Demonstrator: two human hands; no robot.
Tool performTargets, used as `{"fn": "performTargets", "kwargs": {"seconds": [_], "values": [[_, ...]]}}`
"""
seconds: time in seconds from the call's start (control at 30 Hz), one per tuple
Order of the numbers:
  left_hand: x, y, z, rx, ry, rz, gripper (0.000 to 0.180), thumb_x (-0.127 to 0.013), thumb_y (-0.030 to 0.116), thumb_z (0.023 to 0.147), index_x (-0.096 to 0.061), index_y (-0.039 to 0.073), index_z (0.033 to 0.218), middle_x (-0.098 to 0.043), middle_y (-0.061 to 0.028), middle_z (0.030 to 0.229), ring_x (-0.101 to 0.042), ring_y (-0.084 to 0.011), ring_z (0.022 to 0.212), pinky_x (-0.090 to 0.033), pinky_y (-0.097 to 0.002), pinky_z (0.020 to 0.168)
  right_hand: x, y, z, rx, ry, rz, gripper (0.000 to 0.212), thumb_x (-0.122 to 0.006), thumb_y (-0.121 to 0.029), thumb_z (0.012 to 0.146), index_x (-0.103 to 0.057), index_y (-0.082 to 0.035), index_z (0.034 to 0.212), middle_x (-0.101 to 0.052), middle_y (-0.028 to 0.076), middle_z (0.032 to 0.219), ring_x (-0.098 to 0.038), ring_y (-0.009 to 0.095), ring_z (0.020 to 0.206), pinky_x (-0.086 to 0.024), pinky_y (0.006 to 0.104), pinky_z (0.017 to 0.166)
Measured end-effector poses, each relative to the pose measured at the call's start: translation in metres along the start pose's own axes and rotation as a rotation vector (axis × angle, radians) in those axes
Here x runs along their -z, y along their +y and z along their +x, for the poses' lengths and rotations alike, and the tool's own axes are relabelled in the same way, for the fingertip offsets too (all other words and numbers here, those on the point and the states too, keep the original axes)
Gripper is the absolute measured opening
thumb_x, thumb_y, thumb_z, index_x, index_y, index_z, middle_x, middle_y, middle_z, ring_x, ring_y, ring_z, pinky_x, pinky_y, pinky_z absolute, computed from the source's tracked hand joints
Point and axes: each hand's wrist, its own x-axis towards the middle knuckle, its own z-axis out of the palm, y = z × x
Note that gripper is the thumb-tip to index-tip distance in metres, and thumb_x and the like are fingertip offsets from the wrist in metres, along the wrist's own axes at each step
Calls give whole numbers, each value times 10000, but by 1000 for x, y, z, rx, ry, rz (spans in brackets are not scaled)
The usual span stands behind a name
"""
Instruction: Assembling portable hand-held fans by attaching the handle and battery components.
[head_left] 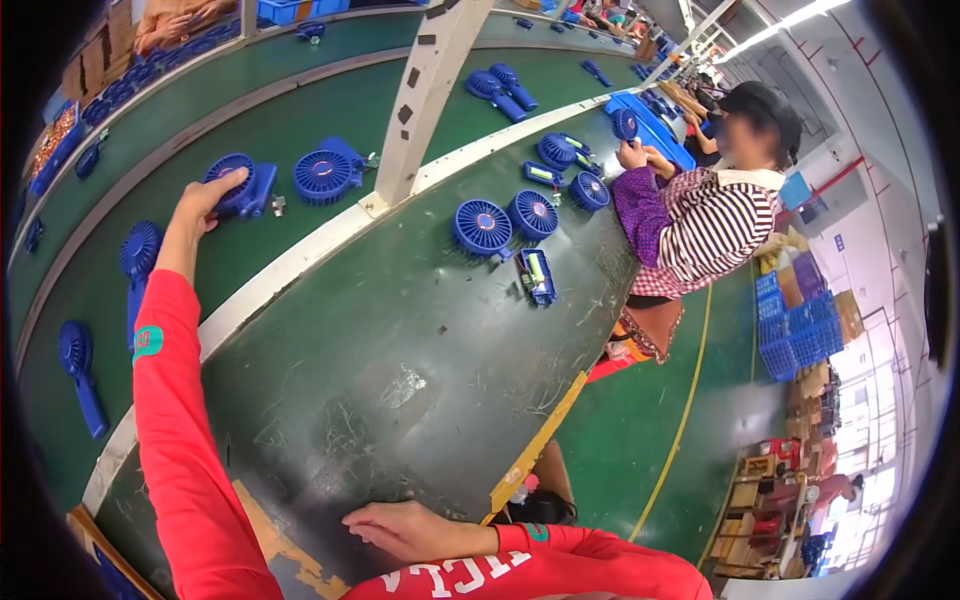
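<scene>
My left hand [198,205] reaches over the green conveyor belt and grips a blue handheld fan [236,172] by its round head, fingers over the grille. Just right of it on the belt lies another blue fan [322,177], with a small metal part at its end. My right hand [405,528] rests near the front edge of the dark worktable [400,350], holding nothing, its fingers stretched out to the left. Farther back on the table stand several blue fan heads [483,227], beside an opened blue handle [537,277] with a light green battery in it.
A white metal post [425,100] rises from the white rail between belt and table. More blue fans [75,350] lie along the belt. At the table's right end, a co-worker [700,200] holds a fan near a blue bin [650,125]. Yellow tape [540,445] lines the table edge.
</scene>
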Motion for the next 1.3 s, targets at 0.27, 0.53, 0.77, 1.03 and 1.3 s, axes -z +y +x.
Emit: {"fn": "performTargets", "kwargs": {"seconds": [0.27, 0.53, 0.77, 1.03, 1.3], "values": [[21, 11, -85, -292, 23, -303, 688, -797, 311, 647, -476, -92, 1103, -613, -141, 965, -633, -185, 805, -528, -326, 671, 5, 2, 0, -17, -38, -67, 200, -495, -76, 906, -546, 7, 1080, -634, 80, 849, -625, 119, 740, -504, 243, 648], [74, 49, -275, -579, -110, -361, 486, -730, 223, 724, -529, -42, 1078, -617, -84, 927, -603, -124, 788, -490, -250, 717, 23, -13, -5, -62, 175, 128, 431, -565, -165, 889, -417, -20, 1267, -548, 111, 1180, -552, 180, 1050, -441, 315, 900], [36, -10, -428, -556, -247, -509, 524, -726, 218, 679, -530, -10, 1109, -592, -37, 953, -562, -124, 850, -447, -263, 805, 21, -25, -18, 174, 37, 81, 605, -648, -203, 833, -349, -9, 1322, -457, 119, 1290, -455, 196, 1173, -354, 354, 996], [29, -79, -465, -317, -214, -902, 284, -641, 177, 827, -553, 41, 1061, -608, -42, 947, -590, -132, 816, -493, -278, 724, -28, -15, -62, -272, -287, 723, 338, -633, -224, 853, -535, -26, 1109, -623, 72, 981, -575, 135, 960, -437, 283, 861], [44, -119, -486, 58, -125, -1348, 396, -630, 310, 851, -534, 65, 1146, -604, -111, 1040, -606, -224, 890, -540, -388, 700, -36, -12, -84, -495, -391, 1245, 368, -619, -244, 862, -501, -31, 1137, -598, 64, 975, -596, 184, 917, -496, 353, 801]]}}
